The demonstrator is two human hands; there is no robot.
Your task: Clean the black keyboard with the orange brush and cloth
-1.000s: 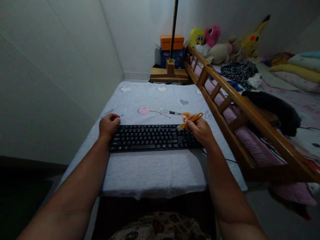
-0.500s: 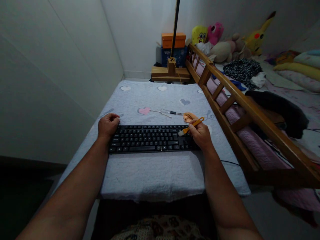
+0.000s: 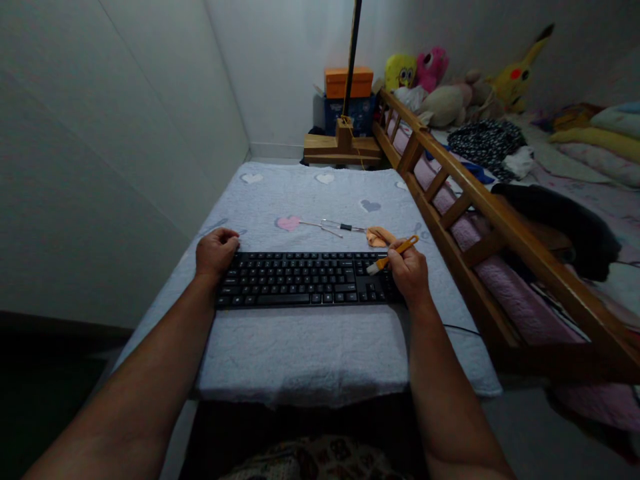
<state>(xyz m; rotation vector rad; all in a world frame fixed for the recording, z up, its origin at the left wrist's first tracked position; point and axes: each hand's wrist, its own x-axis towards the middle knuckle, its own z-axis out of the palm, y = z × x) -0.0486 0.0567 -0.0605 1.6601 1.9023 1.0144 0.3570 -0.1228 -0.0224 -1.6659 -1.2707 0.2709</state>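
A black keyboard (image 3: 295,277) lies across the patterned cloth on the table. At its left end my left hand (image 3: 216,252) is closed, fingers curled against the upper corner. My right hand (image 3: 411,273) grips the yellow handle of a small brush (image 3: 384,263), its pale bristles over the keys right of the main block. This hand covers part of the keyboard's right end. Just beyond it is a crumpled orange cloth (image 3: 379,236). Left of that cloth lie a thin tool with a black grip (image 3: 345,227) and a slender pale stick (image 3: 313,224).
A wooden bed rail (image 3: 470,193) runs along the table's right side, with clothes and plush toys behind it. A wooden stand (image 3: 344,143) holding a black pole is past the far edge, before an orange box (image 3: 349,82). A thin black cable (image 3: 463,329) trails right.
My right hand has moved the brush slightly to the right over the keys. My left hand stays at the keyboard's left end.
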